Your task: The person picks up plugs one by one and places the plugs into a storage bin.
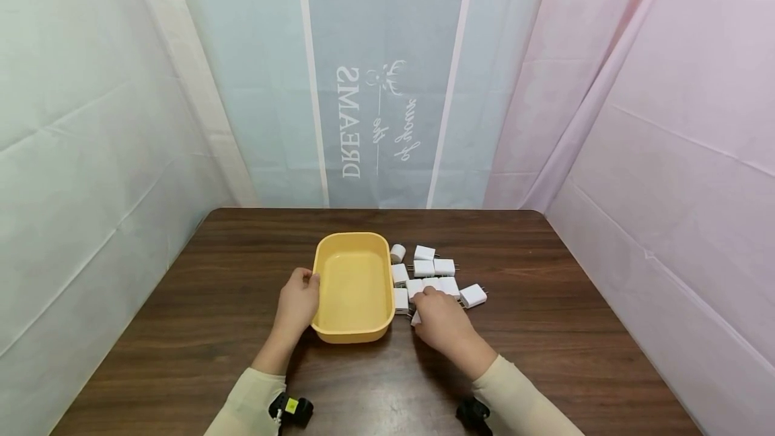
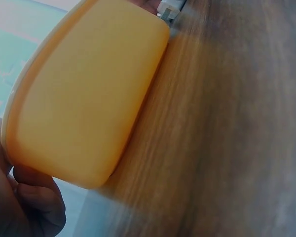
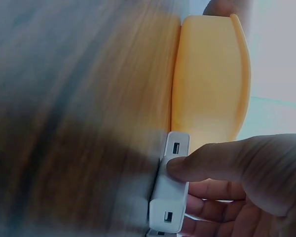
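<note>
A yellow plastic tray (image 1: 356,288) stands upright on the table. My left hand (image 1: 299,303) grips its left rim, and in the left wrist view curled fingers (image 2: 42,200) show at the tray's corner. To the right of the tray lies a group of white USB charger plugs (image 1: 424,268), some with metal prongs showing. My right hand (image 1: 447,323) pinches one white USB charger plug (image 3: 168,210) at the near side of the group, with the thumb on one face and fingers behind it. Another plug (image 3: 181,140) sits between it and the tray wall. The right hand partly hides several plugs in the head view.
Brown wood-grain table (image 1: 212,328) extends around the tray and plugs. One plug (image 1: 473,295) lies at the group's right edge, and a rounded white piece (image 1: 397,253) sits by the tray's far right side. Fabric curtains (image 1: 387,12) enclose the back and both sides.
</note>
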A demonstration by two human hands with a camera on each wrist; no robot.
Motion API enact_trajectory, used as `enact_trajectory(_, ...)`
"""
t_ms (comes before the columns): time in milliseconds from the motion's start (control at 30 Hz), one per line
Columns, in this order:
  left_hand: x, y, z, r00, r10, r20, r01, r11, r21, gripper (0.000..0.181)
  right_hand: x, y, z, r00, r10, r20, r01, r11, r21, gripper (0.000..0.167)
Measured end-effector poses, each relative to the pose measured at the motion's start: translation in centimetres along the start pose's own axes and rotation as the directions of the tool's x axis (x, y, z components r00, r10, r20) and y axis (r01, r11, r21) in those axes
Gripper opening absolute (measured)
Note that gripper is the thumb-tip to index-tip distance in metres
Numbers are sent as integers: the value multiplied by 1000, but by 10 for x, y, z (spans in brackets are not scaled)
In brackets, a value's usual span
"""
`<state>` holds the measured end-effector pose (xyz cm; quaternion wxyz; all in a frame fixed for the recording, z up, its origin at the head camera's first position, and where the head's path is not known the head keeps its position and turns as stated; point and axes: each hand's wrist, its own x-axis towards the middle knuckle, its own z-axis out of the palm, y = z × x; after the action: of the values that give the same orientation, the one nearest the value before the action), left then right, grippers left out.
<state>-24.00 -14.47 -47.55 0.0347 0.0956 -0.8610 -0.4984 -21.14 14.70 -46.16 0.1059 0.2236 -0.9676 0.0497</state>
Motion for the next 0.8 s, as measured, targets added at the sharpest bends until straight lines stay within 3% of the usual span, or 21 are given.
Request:
enact_trajectory(367,-1,-1,0,1000,-5,-23,4,1000,-13,27,3,1,-16,995,77,65,-86,984,154,24)
enact_trajectory(800,0,-2,0,1000,-17,-26,16,1000,-17,27,14,3,-29,989,128,70,-139,973,186,31)
